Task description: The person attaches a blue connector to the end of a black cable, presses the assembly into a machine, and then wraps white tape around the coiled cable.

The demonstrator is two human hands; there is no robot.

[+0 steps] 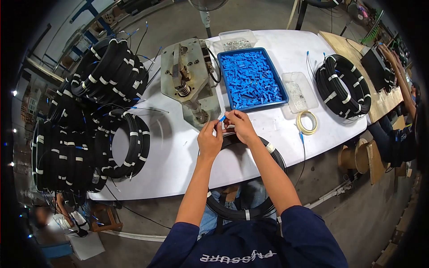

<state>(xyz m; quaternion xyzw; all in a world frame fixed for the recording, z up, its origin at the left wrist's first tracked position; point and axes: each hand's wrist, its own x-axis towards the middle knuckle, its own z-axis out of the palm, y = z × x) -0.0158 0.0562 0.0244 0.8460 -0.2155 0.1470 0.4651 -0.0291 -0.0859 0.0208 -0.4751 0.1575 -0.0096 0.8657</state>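
Observation:
My left hand (209,139) and my right hand (240,126) meet over the white table (178,161), pinching a small blue connector piece (222,118) between their fingertips. A thin black cable end seems to run into the piece, but it is too small to be sure. Under my forearms a black cable coil (250,213) with white ties hangs from the table edge down to my lap. Just beyond my hands stands a grey metal hand press (187,76). A blue tray (251,79) full of small blue connector parts sits to its right.
Stacks of black cable coils (89,116) fill the left of the table. Another coil (343,85) lies at the right, near a tape roll (307,122) and two clear plastic boxes (298,92). A co-worker's arm (402,85) reaches over a wooden bench at far right.

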